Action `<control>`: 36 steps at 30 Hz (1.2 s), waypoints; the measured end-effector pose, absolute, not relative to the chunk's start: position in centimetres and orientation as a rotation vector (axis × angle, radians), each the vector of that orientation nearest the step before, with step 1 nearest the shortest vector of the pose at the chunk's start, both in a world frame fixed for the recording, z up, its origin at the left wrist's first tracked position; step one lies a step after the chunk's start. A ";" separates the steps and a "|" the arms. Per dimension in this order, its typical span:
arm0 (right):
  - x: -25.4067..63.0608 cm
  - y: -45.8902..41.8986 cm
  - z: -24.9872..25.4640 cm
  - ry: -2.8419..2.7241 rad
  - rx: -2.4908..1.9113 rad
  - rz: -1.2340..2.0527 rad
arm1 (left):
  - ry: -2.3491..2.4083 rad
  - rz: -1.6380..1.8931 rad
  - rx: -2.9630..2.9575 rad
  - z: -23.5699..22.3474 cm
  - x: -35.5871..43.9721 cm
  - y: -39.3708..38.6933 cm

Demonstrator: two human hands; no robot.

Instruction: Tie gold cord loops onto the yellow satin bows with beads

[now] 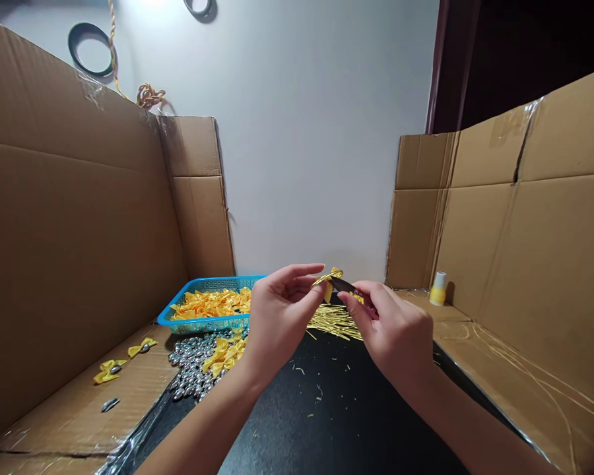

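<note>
My left hand point(280, 310) pinches a small yellow ribbon bow point(329, 293) with a gold cord or tie point(334, 274) at it, between thumb and fingertips. In my right hand point(396, 326) is a dark-bladed cutting tool that looks like small scissors point(342, 284); its tip touches or nearly touches the bow. The fingers hide most of its handle. Below both hands lies a bundle of gold strips point(337, 322). Left of my left wrist, loose yellow bows point(226, 353) rest on a heap of silver beads point(193, 366).
A blue basket point(165, 318) of yellow-orange bows stands behind the beads. Cardboard walls point(79, 231) flank the black work surface point(297, 429), which carries thread scraps. Two bows point(109, 371) and a silver piece point(109, 404) lie left; a thread spool point(438, 289) stands right.
</note>
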State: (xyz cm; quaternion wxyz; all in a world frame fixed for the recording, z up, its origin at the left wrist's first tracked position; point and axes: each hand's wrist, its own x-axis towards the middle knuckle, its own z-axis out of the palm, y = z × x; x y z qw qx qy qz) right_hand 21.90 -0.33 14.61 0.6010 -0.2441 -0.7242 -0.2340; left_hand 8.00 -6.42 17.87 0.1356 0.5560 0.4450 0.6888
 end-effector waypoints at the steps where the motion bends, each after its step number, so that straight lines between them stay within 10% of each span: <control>1: 21.9 -0.4 14.6 -1.675 -0.569 -0.551 | 1.275 1.996 1.618 17.8 8.0 -6.4; 36: 22.1 -0.9 14.6 -1.679 -0.576 -0.606 | 1.239 1.978 1.592 17.5 8.2 -6.2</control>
